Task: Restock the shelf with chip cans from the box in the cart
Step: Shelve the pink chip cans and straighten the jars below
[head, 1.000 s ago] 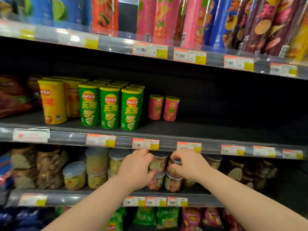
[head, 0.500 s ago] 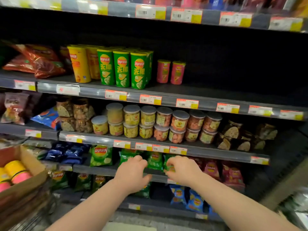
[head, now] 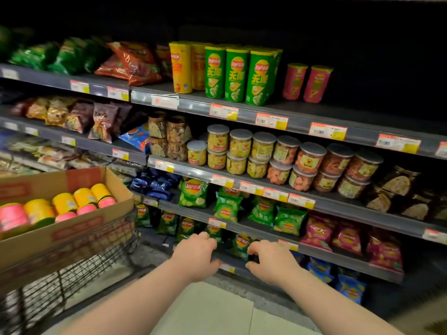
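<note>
Both hands have been dropped away from the shelves and are held empty, left hand (head: 196, 256) and right hand (head: 271, 262) with fingers loosely curled, while the chip cans (head: 65, 204) lie on their sides in the box (head: 79, 228) to the left, nearer the left hand.

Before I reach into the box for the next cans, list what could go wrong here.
1. The two pink cans stand alone, set back on the shelf beside the green cans; pushing new cans in beside them could tip them over.
2. The cardboard box sits atop the wire cart, cans lying loose inside; leaning on it may shift it.
3. Both hands, left hand and right hand, are empty and low, so swinging left could brush the cart rim.
</note>
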A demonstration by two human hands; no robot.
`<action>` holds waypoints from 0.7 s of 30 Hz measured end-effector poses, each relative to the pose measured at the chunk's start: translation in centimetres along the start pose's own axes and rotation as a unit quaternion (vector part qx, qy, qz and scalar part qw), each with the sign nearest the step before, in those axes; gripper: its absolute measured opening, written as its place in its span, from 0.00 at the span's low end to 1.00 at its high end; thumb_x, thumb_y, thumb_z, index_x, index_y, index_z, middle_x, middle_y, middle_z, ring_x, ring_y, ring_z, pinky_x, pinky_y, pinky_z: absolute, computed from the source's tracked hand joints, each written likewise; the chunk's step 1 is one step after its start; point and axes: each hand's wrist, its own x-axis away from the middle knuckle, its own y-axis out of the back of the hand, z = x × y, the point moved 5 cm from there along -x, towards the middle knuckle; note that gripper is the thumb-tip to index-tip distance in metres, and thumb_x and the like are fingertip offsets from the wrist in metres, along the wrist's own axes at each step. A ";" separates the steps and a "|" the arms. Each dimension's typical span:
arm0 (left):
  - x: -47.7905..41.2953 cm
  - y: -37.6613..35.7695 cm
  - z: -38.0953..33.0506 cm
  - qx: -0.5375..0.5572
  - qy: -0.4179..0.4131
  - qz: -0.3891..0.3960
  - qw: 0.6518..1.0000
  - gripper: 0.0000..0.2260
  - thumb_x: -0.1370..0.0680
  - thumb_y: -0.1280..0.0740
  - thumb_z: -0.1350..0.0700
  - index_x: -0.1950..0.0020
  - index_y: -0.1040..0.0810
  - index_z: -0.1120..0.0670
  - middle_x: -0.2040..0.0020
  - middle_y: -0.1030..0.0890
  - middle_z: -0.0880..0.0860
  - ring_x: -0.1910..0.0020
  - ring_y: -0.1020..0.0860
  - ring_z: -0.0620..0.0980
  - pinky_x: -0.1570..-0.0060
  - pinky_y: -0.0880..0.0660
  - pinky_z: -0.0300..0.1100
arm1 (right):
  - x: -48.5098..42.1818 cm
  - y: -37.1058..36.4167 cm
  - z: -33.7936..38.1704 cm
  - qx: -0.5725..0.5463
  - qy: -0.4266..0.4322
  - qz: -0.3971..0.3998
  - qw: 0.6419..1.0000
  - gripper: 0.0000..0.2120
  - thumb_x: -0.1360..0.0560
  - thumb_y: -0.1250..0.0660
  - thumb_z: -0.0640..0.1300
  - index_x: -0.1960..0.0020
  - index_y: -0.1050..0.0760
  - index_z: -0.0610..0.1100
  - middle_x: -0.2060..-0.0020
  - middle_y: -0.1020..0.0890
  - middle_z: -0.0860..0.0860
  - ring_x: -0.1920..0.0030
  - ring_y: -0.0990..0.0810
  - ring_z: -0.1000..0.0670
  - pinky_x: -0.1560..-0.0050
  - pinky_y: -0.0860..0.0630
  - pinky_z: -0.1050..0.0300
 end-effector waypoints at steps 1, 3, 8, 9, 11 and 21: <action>0.3 -0.2 0.7 0.001 0.004 0.001 1.000 0.19 0.23 0.40 0.42 0.37 0.28 0.51 0.42 0.28 0.51 0.41 0.28 0.54 0.45 0.28 0.48 | -0.3 -0.4 0.6 0.007 0.003 0.005 1.000 0.19 0.23 0.40 0.55 0.34 0.30 0.52 0.36 0.25 0.50 0.37 0.27 0.46 0.37 0.30 0.50; 1.0 -0.6 2.6 0.003 0.016 0.004 1.000 0.19 0.23 0.40 0.43 0.36 0.28 0.51 0.41 0.28 0.51 0.40 0.28 0.54 0.45 0.28 0.48 | -1.3 -0.9 2.2 0.014 0.013 0.014 1.000 0.19 0.23 0.40 0.55 0.34 0.29 0.52 0.37 0.25 0.50 0.38 0.26 0.45 0.40 0.29 0.51; 3.2 -1.4 10.0 0.003 0.062 0.025 0.998 0.20 0.23 0.41 0.42 0.35 0.29 0.51 0.39 0.29 0.52 0.38 0.29 0.54 0.44 0.28 0.49 | -4.9 -2.3 8.7 0.027 0.050 0.030 0.998 0.18 0.23 0.40 0.55 0.34 0.29 0.53 0.38 0.25 0.50 0.38 0.26 0.45 0.41 0.29 0.52; 3.7 -1.5 11.7 0.002 0.071 0.030 0.997 0.20 0.23 0.41 0.42 0.35 0.29 0.51 0.39 0.29 0.52 0.38 0.29 0.55 0.43 0.28 0.49 | -5.6 -2.7 10.3 0.031 0.057 0.034 0.997 0.18 0.24 0.40 0.54 0.35 0.29 0.53 0.38 0.25 0.50 0.38 0.26 0.44 0.41 0.30 0.52; 4.6 -1.8 15.2 0.008 0.088 0.037 0.995 0.20 0.23 0.41 0.42 0.37 0.29 0.51 0.39 0.29 0.52 0.38 0.29 0.55 0.43 0.28 0.49 | -6.9 -3.4 13.5 0.046 0.070 0.042 0.996 0.18 0.24 0.40 0.53 0.35 0.29 0.53 0.38 0.25 0.49 0.39 0.26 0.44 0.42 0.30 0.52; 8.4 -2.6 31.0 0.040 0.142 0.040 0.988 0.20 0.24 0.40 0.42 0.37 0.28 0.51 0.40 0.28 0.53 0.38 0.29 0.55 0.43 0.30 0.48 | -13.6 -5.7 28.9 0.102 0.116 0.072 0.985 0.19 0.24 0.41 0.53 0.35 0.30 0.50 0.38 0.25 0.48 0.38 0.27 0.44 0.41 0.30 0.52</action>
